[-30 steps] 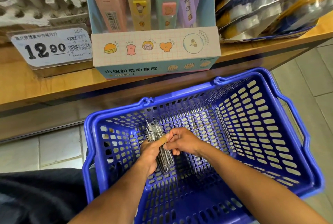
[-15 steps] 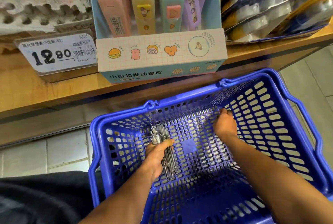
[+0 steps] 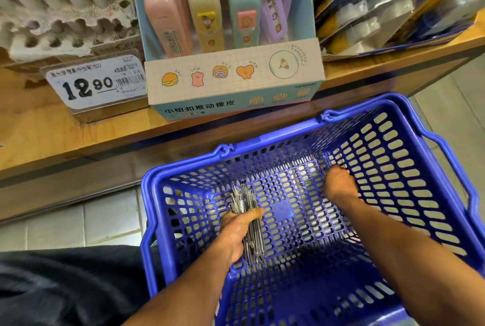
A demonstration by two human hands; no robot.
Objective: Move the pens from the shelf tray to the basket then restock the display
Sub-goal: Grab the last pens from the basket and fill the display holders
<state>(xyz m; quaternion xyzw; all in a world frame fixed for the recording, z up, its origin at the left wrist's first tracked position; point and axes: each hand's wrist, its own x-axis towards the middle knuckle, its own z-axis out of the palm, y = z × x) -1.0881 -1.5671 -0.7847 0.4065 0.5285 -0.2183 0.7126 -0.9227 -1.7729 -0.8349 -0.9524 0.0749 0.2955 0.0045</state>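
A blue slotted plastic basket (image 3: pixel 409 181) sits below the wooden shelf. Inside it, at the left, my left hand (image 3: pixel 236 231) is shut on a bundle of several clear pens (image 3: pixel 242 199), tips pointing toward me. My right hand (image 3: pixel 339 185) reaches down to the far right corner of the basket floor; its fingers are curled against the mesh, and whether they hold a pen there is hidden. At the top left, a white perforated pen tray (image 3: pixel 65 26) stands on the shelf with white pen barrels in its holes.
On the wooden shelf (image 3: pixel 39 136) stand a price tag reading 12.90 (image 3: pixel 94 84), a pastel eraser display box (image 3: pixel 233 81) and packaged goods (image 3: pixel 393 5) at the right. Grey floor tiles (image 3: pixel 65 223) lie left of the basket; dark clothing (image 3: pixel 65 286) fills the bottom left.
My right hand left the pen bundle and moved to the basket's far right corner. My left hand kept the bundle at the left. The view shifted slightly closer.
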